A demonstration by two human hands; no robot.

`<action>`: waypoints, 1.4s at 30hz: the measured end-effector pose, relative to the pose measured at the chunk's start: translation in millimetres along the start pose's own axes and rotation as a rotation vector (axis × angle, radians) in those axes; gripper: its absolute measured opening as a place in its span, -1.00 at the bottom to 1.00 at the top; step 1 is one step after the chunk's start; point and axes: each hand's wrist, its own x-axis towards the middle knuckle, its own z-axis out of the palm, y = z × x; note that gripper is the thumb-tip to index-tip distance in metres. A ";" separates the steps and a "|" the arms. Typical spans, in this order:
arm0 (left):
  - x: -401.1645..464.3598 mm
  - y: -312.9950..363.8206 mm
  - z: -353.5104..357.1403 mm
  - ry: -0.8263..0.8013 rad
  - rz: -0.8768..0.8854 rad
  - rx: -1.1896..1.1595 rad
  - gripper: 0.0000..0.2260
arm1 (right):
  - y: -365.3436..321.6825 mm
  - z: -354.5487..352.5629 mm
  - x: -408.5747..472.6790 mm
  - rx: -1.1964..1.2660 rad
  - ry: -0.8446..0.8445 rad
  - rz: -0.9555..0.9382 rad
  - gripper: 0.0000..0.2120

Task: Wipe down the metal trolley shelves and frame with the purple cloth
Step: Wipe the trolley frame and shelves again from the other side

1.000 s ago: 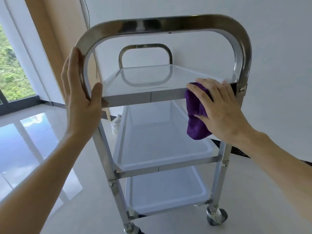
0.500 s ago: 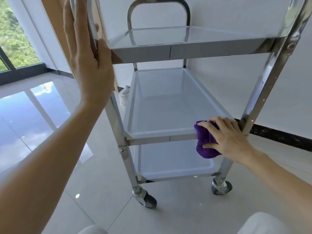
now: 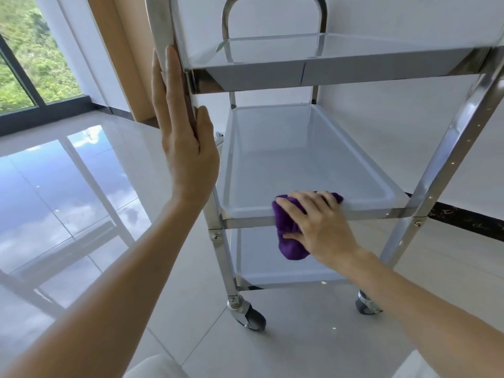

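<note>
Pressing the purple cloth (image 3: 290, 236) over the middle shelf's (image 3: 300, 165) front rim, our right hand (image 3: 319, 227) clasps it, covering much of it. Our left hand (image 3: 185, 137) lies flat, unclenched, against the trolley's left post (image 3: 166, 31), whose top runs out of frame.

No readable text, labels, brands or numbers on anything in view.

Right hand (image 3: 324, 227) presses purple cloth (image 3: 289, 233) on middle shelf (image 3: 300, 165).
</note>
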 end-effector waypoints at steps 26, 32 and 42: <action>-0.1 -12.9 -7.3 -0.063 -0.012 0.066 -0.47 | 94.7 -8.7 -49.9 -0.149 -0.067 0.088 -0.38; -20.5 -15.2 -22.4 -0.084 -0.156 -0.161 -0.26 | 82.4 -15.5 -49.0 -0.064 -0.111 0.168 -0.33; -106.4 -37.3 -12.8 -0.157 -0.399 -0.106 -0.29 | 19.7 -11.8 -103.2 0.305 -0.093 0.058 -0.36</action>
